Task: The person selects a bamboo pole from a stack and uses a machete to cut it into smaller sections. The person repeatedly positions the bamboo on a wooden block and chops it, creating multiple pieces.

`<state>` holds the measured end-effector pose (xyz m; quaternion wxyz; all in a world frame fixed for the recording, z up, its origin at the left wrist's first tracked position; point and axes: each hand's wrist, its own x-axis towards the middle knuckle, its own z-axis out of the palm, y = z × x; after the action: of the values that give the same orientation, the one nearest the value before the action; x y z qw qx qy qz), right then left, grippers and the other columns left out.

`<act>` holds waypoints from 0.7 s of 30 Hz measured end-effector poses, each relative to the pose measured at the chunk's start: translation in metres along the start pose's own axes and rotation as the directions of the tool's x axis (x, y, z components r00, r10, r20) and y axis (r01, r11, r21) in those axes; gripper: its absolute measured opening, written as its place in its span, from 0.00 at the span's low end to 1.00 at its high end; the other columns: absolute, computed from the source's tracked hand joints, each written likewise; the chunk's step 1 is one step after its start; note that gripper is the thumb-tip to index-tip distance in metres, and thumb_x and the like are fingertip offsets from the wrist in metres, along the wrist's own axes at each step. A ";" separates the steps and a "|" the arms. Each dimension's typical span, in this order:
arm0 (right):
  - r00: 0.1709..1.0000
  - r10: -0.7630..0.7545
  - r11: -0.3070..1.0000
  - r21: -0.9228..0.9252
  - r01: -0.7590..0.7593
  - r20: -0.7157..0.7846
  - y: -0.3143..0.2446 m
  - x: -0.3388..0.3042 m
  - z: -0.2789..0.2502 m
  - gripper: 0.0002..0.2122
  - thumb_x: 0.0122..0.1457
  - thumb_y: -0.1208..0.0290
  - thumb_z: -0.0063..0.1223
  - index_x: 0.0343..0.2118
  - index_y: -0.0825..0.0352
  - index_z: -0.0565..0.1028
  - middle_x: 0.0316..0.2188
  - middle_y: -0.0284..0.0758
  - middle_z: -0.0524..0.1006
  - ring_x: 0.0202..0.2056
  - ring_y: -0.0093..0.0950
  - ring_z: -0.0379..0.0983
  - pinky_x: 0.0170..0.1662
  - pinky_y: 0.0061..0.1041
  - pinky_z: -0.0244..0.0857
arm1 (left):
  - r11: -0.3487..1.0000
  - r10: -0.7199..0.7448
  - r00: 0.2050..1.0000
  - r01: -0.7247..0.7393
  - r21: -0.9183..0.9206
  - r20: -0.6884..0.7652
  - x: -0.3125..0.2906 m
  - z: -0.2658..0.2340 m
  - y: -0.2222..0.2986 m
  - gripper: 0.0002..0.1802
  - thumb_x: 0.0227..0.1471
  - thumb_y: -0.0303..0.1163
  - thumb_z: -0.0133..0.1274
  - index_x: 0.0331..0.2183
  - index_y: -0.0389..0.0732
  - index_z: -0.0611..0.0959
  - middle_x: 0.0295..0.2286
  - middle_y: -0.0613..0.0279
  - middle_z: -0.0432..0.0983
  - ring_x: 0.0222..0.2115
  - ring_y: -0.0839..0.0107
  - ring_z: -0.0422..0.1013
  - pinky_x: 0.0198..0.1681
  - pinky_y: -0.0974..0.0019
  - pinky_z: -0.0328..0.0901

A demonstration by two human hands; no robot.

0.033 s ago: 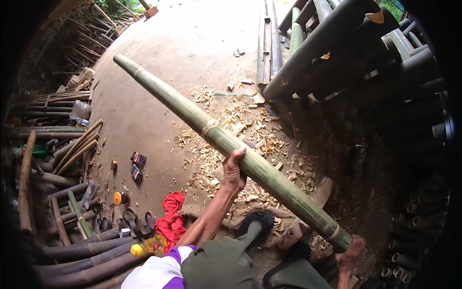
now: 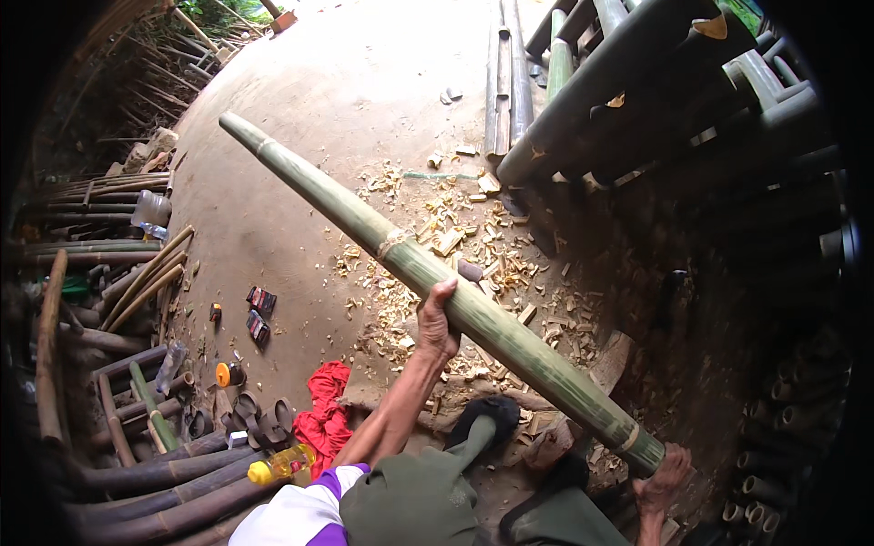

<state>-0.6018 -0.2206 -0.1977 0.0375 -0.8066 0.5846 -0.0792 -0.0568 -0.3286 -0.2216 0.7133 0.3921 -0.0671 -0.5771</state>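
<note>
The floor (image 2: 273, 205) is a tan, earth-like surface, brightest at the far end. Pale shavings (image 2: 444, 214) and chips lie scattered across its middle, with a thin green strip (image 2: 439, 176) near their far edge. To the left, 2 small dark packets (image 2: 259, 314) lie close together. An orange-topped container (image 2: 224, 373) sits nearer the person, with a crumpled red cloth (image 2: 325, 409) to its right. Far off, 2 bamboo lengths (image 2: 521, 82) lie side by side.

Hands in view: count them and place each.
2: the left hand grips the green bamboo pole near its middle; the right hand is at the pole's lower-right end. No others show.
</note>
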 end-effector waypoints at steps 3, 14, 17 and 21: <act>0.999 -0.042 0.999 0.005 0.042 0.033 -0.034 0.020 -0.012 0.42 0.39 0.45 0.69 0.55 0.70 0.72 0.49 0.47 0.73 0.52 0.47 0.70 0.69 0.57 0.53 | 0.996 0.021 0.961 0.005 0.094 -0.277 0.021 -0.043 0.001 0.38 0.50 0.46 0.66 0.56 0.37 0.73 0.42 0.56 0.77 0.44 0.61 0.78 0.56 0.52 0.75; 0.971 0.232 0.878 0.442 -0.182 -0.062 -0.119 0.083 0.017 0.35 0.55 0.57 0.71 0.62 0.65 0.68 0.55 0.46 0.70 0.57 0.47 0.67 0.63 0.45 0.59 | 0.705 0.197 0.821 0.261 0.659 -0.536 0.112 -0.174 0.134 0.48 0.49 0.66 0.67 0.55 0.33 0.79 0.45 0.51 0.82 0.45 0.57 0.79 0.51 0.52 0.74; 0.677 0.706 0.591 0.356 -0.724 0.205 -0.069 0.007 0.037 0.27 0.64 0.55 0.62 0.58 0.67 0.69 0.49 0.51 0.76 0.51 0.53 0.73 0.56 0.48 0.65 | 0.296 0.133 0.787 0.548 0.782 -0.602 0.114 -0.132 0.145 0.45 0.49 0.76 0.60 0.39 0.36 0.87 0.33 0.51 0.84 0.35 0.64 0.81 0.38 0.57 0.75; 0.437 0.823 0.501 -0.100 -0.859 0.363 -0.072 -0.056 0.037 0.27 0.63 0.53 0.62 0.55 0.68 0.68 0.45 0.56 0.81 0.50 0.58 0.77 0.53 0.54 0.68 | -0.465 0.565 0.793 0.535 0.706 -0.228 0.098 -0.120 0.165 0.48 0.50 0.78 0.57 0.42 0.37 0.87 0.33 0.44 0.85 0.39 0.59 0.83 0.36 0.53 0.76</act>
<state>-0.5448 -0.1455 -0.2280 0.2196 -0.4050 0.8846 0.0723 0.1677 -0.3520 -0.2332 -0.0140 0.9534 -0.2991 -0.0371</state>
